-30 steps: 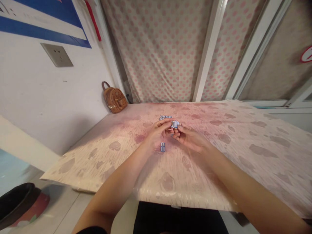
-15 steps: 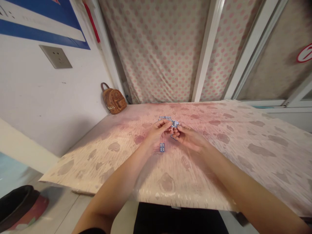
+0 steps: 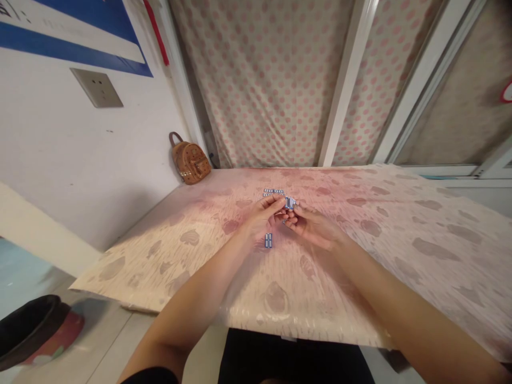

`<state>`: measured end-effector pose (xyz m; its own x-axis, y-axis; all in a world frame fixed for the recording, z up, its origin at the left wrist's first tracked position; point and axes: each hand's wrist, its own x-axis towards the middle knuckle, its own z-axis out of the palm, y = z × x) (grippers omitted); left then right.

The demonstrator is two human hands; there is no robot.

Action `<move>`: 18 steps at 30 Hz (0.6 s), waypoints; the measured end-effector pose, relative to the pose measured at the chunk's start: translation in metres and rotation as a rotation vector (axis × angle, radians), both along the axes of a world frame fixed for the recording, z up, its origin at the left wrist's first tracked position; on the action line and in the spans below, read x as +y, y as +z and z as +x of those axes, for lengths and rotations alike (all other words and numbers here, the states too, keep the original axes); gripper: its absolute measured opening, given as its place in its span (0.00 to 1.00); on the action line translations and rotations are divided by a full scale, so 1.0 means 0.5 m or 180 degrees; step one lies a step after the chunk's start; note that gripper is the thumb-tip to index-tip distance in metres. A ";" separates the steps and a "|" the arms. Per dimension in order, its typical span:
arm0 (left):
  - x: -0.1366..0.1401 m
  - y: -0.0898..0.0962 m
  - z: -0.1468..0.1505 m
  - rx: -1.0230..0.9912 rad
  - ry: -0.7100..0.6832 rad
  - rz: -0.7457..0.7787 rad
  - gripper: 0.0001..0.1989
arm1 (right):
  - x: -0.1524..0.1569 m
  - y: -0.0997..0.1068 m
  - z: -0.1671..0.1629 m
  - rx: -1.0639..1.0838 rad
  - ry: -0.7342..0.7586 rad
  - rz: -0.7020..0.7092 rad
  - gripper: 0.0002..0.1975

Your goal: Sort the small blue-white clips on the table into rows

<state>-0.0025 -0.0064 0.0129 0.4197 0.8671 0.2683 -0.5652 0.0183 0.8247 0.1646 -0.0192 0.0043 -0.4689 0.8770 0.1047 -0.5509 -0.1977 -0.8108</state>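
Over the middle of the table, my left hand (image 3: 267, 212) and my right hand (image 3: 311, 225) are close together, both closed at the fingertips. Between them they pinch a small blue-and-white piece (image 3: 290, 202), too small for me to tell its kind. The left thumb and fingers are at its left edge, the right ones at its right edge. Just behind my left hand lie rows of similar small blue-edged pieces (image 3: 273, 191), partly covered by the fingers. Nearer to me, below the left hand, a flat blue-and-white piece with pale panels (image 3: 268, 240) rests on the tablecloth.
A patterned, glossy tablecloth (image 3: 276, 298) covers the table. At its back left corner a small brown backpack (image 3: 192, 162) leans by the wall. Behind hangs a dotted curtain (image 3: 264, 80). On the floor at left stands a dark-rimmed pot (image 3: 44, 330).
The camera view has shifted slightly, so everything sits a little further right. Both hands still grip the small piece; its angle between the fingers looks slightly different.
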 end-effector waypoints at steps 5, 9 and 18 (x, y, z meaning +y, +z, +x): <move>0.001 -0.003 0.000 -0.0002 -0.0010 -0.0046 0.16 | 0.000 -0.001 0.000 -0.0028 0.0020 0.0151 0.07; -0.001 -0.003 0.001 0.0056 0.0064 -0.0113 0.16 | 0.004 -0.005 -0.002 0.0084 0.0052 0.0177 0.07; 0.012 -0.019 0.002 0.0075 0.0162 -0.0222 0.19 | 0.006 -0.006 -0.007 0.0244 -0.0005 0.0121 0.06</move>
<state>-0.0014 -0.0004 0.0034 0.3799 0.9038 0.1971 -0.5475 0.0480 0.8355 0.1611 -0.0163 0.0011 -0.4568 0.8725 0.1737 -0.6120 -0.1665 -0.7731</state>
